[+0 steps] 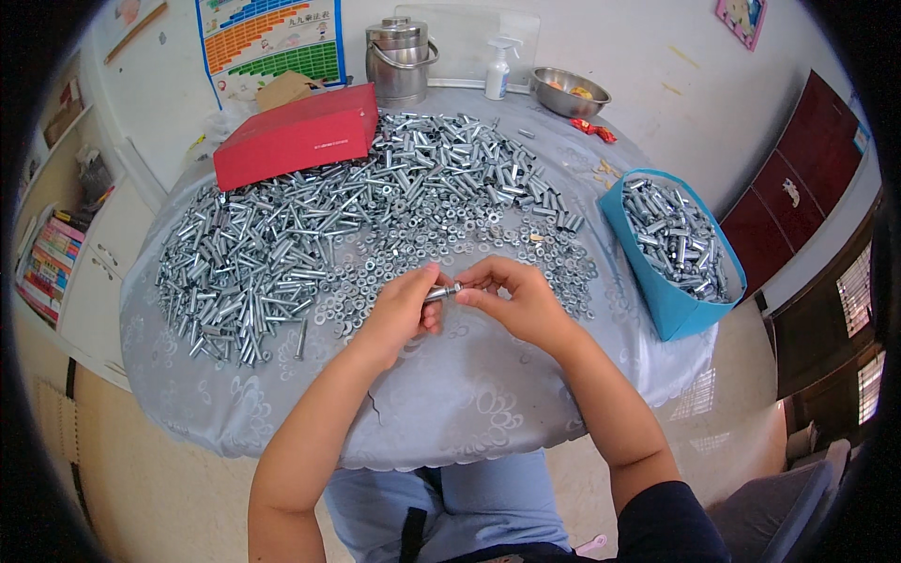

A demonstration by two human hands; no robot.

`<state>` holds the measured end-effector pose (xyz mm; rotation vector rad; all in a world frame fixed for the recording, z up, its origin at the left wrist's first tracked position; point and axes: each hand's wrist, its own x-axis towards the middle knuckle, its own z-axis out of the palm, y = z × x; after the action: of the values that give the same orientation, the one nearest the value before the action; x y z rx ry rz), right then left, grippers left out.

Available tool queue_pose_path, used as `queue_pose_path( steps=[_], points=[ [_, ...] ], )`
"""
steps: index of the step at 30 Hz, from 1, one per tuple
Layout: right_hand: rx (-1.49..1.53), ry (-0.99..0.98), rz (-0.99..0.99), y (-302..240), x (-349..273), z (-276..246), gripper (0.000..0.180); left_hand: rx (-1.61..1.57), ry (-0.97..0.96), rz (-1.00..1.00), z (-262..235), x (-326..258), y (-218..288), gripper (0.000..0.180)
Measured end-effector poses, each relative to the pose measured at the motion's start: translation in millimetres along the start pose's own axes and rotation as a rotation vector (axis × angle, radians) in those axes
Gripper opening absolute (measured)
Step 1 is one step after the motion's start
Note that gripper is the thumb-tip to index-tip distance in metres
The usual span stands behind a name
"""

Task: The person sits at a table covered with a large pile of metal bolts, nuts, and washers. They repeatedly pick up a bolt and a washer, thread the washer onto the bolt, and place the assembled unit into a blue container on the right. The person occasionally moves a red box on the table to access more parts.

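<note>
My left hand (399, 308) is closed around a silver expansion bolt (438, 294) that lies nearly level over the near part of the table. From the other side, the thumb and forefinger of my right hand (518, 298) pinch the bolt's right end, where a nut or washer seems to sit, too small to tell. Just beyond both hands spread loose nuts and washers (371, 272). Long loose bolts (249, 267) are heaped to the left. Farther back lies a pile of metal sleeves (469, 155).
At the right edge stands a blue fabric basket (690, 322) full of metal anchors (678, 235). A red box (296, 139) rests on the pile's back left. Behind are a steel canister (397, 66), a spray bottle (497, 73) and a metal bowl (554, 98). Grey cloth (450, 403) covers the table.
</note>
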<state>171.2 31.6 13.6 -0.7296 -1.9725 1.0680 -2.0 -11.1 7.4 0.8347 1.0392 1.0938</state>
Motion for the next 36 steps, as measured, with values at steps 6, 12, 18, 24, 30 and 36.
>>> queue_pose_path(
  steps=[6,12,18,24,30,36],
  points=[
    [0.079,-0.047,0.157,3,-1,4,0.021,0.045,-0.02,0.127,2,-1,-4,0.033],
    [0.132,-0.206,0.273,-5,-2,3,0.036,0.121,-0.008,0.258,5,-3,-4,0.028],
    [0.139,-0.397,0.302,-4,-3,-1,0.042,0.171,-0.022,0.28,3,-2,-3,0.025],
    [0.184,-0.346,0.255,-7,-4,-1,0.04,0.137,-0.085,0.266,5,-2,-4,0.026],
    [0.235,-0.362,0.265,-6,-4,-3,0.034,0.072,-0.079,0.244,4,-3,-2,0.026],
    [0.116,-0.288,0.146,-8,-6,5,0.038,0.1,-0.071,0.239,4,-4,-1,0.026]
  ],
)
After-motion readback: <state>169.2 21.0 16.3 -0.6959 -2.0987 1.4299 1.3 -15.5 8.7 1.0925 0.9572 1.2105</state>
